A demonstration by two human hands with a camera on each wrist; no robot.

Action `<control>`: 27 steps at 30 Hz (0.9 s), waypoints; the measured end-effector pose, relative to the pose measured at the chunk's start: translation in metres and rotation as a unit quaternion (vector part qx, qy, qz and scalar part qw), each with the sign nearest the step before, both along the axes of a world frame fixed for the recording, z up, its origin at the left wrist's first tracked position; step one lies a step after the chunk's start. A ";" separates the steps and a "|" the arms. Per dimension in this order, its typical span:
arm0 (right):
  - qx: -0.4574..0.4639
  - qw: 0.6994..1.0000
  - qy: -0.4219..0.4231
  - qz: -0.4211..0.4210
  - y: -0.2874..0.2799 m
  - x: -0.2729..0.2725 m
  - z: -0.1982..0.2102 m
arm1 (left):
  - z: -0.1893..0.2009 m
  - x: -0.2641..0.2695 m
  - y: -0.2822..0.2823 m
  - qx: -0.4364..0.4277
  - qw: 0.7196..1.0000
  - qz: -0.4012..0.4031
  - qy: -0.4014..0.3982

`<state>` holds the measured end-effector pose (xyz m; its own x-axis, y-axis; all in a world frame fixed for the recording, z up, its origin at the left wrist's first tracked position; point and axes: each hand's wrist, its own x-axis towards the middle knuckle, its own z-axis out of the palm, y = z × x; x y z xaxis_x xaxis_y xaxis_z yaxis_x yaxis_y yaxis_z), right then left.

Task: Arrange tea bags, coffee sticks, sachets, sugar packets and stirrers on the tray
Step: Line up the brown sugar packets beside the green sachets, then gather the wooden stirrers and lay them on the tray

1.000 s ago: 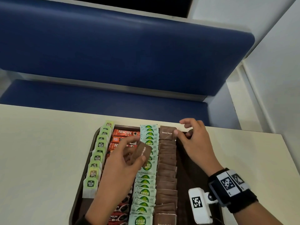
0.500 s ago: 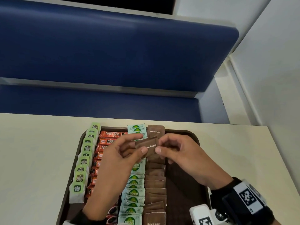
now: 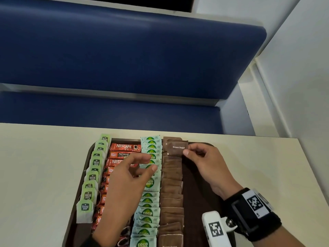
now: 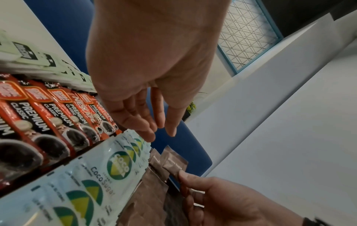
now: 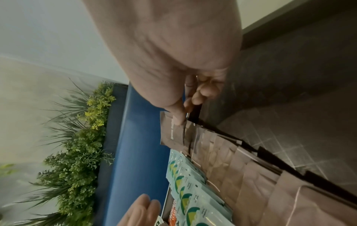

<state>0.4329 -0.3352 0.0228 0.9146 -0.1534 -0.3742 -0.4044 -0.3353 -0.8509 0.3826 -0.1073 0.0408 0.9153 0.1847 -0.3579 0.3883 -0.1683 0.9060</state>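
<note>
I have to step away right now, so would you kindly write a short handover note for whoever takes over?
Right hand: pinches a brown sugar packet by its edge at the far end of the brown sugar row.
Left hand: holds nothing, fingers relaxed, above the coffee sticks and coco sugar sachets.
Tray: four rows are laid, from left tea bags, coffee sticks, coco sugar sachets, brown sugar.
Left: set this packet down in the row. The strip on the tray's right is bare; no stirrers are in view.

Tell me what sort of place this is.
Likely a café or canteen booth: a blue padded bench behind a cream table, and a tray of coffee sticks and sugar packets.
</note>
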 end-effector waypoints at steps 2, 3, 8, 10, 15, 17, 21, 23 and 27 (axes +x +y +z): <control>-0.003 1.000 -0.002 0.002 0.002 0.001 -0.007 | 0.000 -0.002 0.003 0.003 1.000 -0.002 -0.001; -0.006 1.000 0.000 0.002 0.002 0.001 -0.010 | 0.000 -0.002 0.005 0.005 1.000 -0.002 -0.001; -0.005 1.000 0.001 -0.013 0.009 0.002 -0.020 | -0.001 -0.004 0.009 0.012 1.000 -0.008 -0.003; -0.015 1.000 0.001 -0.016 0.011 0.002 -0.023 | -0.001 -0.004 0.010 0.010 1.000 -0.009 -0.004; -0.061 0.998 -0.012 -0.003 0.012 0.002 -0.025 | -0.002 -0.006 0.011 0.009 1.000 -0.016 -0.007; -0.073 0.997 -0.022 0.001 0.013 0.002 -0.024 | -0.003 -0.006 0.012 0.010 1.000 -0.017 -0.010; -0.091 0.995 -0.032 0.004 0.015 0.002 -0.026 | -0.005 -0.006 0.013 0.011 1.000 -0.023 -0.006; -0.090 0.995 -0.032 0.002 0.016 0.002 -0.026 | -0.005 -0.007 0.013 0.010 1.000 -0.024 -0.007; -0.088 0.995 -0.053 -0.018 0.014 0.000 -0.021 | -0.007 -0.007 0.015 0.005 1.000 -0.014 -0.011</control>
<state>0.4332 -0.3215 0.0014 0.9402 -0.2413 -0.2403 -0.3298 -0.4695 -0.8190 0.3758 -0.0927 0.0341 0.9277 0.1620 -0.3363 0.3636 -0.1889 0.9122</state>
